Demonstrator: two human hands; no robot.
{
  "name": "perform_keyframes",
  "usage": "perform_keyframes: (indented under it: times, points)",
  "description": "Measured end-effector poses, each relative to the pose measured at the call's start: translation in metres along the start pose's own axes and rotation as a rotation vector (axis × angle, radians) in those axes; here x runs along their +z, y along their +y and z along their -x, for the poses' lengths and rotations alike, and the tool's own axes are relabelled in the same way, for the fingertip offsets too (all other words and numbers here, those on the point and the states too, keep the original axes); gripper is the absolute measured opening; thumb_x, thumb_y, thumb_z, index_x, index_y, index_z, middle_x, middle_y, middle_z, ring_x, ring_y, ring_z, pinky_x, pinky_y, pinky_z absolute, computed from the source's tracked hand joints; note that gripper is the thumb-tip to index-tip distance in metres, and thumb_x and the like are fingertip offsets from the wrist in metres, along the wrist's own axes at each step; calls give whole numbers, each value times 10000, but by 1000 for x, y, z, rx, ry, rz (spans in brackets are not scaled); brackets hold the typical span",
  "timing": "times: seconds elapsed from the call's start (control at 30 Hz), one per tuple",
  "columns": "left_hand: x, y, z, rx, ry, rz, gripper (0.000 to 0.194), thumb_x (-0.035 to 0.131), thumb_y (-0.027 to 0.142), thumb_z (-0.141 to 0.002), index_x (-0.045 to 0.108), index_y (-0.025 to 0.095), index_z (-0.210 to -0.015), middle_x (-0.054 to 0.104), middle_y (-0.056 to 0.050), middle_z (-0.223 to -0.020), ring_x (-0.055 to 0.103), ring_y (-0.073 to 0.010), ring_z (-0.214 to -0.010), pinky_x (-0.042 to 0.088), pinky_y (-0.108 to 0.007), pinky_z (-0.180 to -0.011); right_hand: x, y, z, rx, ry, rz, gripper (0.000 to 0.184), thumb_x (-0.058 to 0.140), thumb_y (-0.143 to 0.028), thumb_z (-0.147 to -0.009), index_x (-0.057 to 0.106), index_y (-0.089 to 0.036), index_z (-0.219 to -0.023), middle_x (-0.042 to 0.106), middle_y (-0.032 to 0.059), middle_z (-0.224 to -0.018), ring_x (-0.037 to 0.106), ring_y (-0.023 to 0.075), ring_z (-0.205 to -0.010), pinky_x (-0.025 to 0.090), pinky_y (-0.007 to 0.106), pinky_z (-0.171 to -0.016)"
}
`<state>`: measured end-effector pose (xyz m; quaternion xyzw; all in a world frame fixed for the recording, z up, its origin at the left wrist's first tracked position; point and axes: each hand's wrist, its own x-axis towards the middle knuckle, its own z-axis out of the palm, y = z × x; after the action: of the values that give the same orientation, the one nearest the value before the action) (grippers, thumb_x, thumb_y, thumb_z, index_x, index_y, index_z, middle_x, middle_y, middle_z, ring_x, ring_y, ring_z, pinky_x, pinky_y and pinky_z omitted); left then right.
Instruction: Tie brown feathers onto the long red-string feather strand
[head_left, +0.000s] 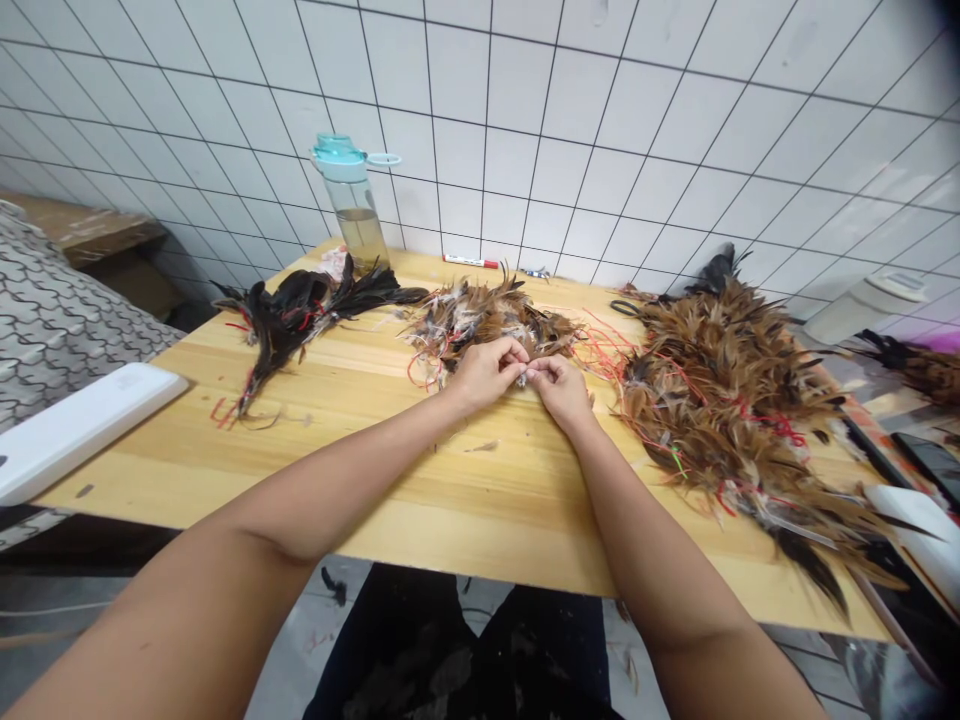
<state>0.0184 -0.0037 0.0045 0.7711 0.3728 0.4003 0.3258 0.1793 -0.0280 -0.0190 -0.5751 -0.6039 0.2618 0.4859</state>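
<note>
Fingers (516, 350) closed in a fine pinch, left hand (487, 375) and right hand (562, 393) nearly tip to tip, seemingly on a small pale tuft (523, 381), too hidden to make out in detail. Located just over the table (465, 510), at the near edge of the middle feather heap (484, 315). Looks like close, two-handed fingertip work on that one tuft; cannot tell the exact action. Calls next for a steady pinch, with even control from both sides, and for care around the loose red threads (604, 350) just right of the heap. Beyond those threads, a larger spread of brown feathers (712, 370), with more red tangled in. Left of the middle heap, well apart from both hands, a bunch of black feathers (289, 310). Behind that bunch, upright, a clear blue-lidded bottle (360, 212). Behind the middle heap, a red-and-white marker (470, 261), lying near the tiled wall (517, 120). At the table's left side, a white oblong case (90, 430).
</note>
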Motion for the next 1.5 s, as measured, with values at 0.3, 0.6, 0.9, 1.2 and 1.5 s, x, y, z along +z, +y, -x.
perform_keyframes:
  times: [0.3,0.6,0.9,1.2,1.5]
  points:
    - [6,5,6,97,47,-107,72,588,161,-822,658,172,-838,692,17,-765,595,-89,-670,441,-196,-673,-2,-3,2,-110,7,211,54,590,-222,-749,629,-192,-726,571,34,-752,520,176,-696,444,318,-678]
    - [3,-7,3,280,-14,-243,150,514,116,-864,644,165,-922,693,-29,-887,620,-132,-817,443,-234,-761,-1,-5,3,-197,-60,234,78,524,-212,-798,556,-203,-727,554,37,-764,510,186,-729,421,320,-700]
    - [5,-15,2,342,-5,-304,152,484,170,-910,634,173,-890,664,-39,-873,601,-146,-823,431,-247,-763,1,0,2,-113,-85,106,71,555,-236,-771,586,-202,-716,564,15,-733,507,165,-702,424,302,-680]
    - [1,-18,-1,357,-42,-234,149,491,155,-899,638,178,-885,658,-21,-853,586,-129,-801,426,-235,-764,-5,5,-1,-48,48,-74,145,631,-321,-748,706,-205,-794,637,38,-825,568,178,-774,477,332,-754]
    - [-3,-16,-3,346,-76,-216,160,492,172,-897,652,178,-893,669,-27,-872,591,-129,-812,434,-237,-767,-3,2,-1,-69,-67,-49,151,657,-317,-723,705,-204,-811,555,7,-753,506,148,-691,441,304,-688]
